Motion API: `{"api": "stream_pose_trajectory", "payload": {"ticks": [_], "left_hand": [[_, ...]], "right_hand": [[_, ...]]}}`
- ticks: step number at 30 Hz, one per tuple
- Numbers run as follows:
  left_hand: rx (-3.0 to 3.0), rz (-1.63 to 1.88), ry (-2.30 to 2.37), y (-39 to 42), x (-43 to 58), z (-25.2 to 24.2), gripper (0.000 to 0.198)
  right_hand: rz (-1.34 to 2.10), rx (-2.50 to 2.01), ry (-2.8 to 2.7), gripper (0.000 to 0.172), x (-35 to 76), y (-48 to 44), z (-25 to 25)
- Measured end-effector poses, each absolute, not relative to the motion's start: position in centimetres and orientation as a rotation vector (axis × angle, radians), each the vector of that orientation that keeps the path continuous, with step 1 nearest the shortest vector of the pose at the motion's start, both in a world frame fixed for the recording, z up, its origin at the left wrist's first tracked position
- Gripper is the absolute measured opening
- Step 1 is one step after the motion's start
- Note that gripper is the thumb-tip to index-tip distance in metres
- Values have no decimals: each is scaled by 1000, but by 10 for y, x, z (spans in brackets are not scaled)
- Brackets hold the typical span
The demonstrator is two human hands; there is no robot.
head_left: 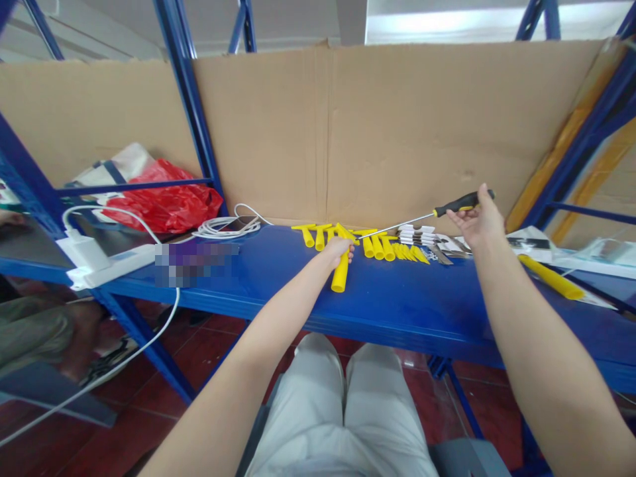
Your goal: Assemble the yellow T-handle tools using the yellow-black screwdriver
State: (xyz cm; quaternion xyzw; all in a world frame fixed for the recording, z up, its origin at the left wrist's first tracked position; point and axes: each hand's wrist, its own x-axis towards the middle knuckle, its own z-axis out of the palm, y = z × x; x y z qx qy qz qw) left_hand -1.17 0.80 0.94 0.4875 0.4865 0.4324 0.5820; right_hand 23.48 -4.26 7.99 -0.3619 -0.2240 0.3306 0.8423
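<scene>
My left hand [340, 252] is closed around a yellow T-shaped scraper handle [340, 278], its round end pointing toward me. With my right hand [477, 222] I grip a screwdriver [460, 204] by its black and yellow handle. Its long metal shaft slants down to the left, and the tip meets the head of the yellow piece near my left fingers. Whether a screw sits there is too small to see. More yellow T-shaped handles [378, 248] lie in a row behind, on both sides of my left hand. Small yellow pieces [410, 253] lie to their right.
Metal blades and packets [422, 236] lie on the blue shelf [387, 305], backed by cardboard [397, 132]. A long yellow tube [551, 277] lies at right. At left are a white power strip [119, 265], coiled cable [226, 227], a red plastic bag [166, 195] and a seated person's legs [44, 331].
</scene>
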Motion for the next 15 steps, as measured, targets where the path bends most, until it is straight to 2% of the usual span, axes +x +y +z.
{"api": "stream_pose_trajectory", "payload": {"ticks": [15], "left_hand": [[1103, 1029, 1148, 8, -14, 8, 17]], "right_hand": [[800, -788, -480, 32, 241, -55, 58]]}}
